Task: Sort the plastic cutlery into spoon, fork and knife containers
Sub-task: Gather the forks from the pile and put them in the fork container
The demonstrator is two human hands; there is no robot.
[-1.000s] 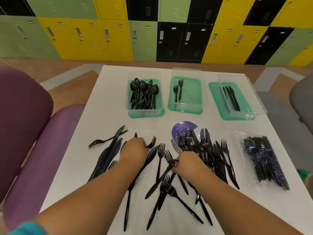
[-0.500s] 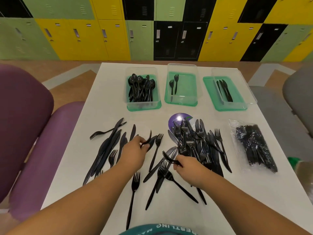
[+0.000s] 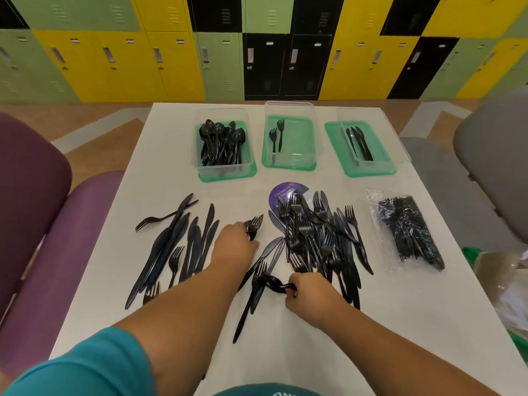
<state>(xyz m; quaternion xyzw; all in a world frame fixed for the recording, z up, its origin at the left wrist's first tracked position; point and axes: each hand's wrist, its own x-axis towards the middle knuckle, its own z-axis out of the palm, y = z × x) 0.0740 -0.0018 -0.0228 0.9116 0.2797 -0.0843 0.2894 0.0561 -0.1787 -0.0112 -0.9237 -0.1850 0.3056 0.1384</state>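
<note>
Right hand (image 3: 307, 292) drawn nearer; fork (image 3: 273, 282) gripped crosswise, head leftward. Second fork (image 3: 255, 224) gripped by left hand (image 3: 237, 244), tines pointed away. Beyond hands: spoon container (image 3: 228, 175) full; fork container (image 3: 288, 166) holds two; knife container (image 3: 368, 171) few.

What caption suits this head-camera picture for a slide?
Left hand grips forks, right hand grips black cutlery over a white table; spoon container, fork container and knife container stand behind.
</note>
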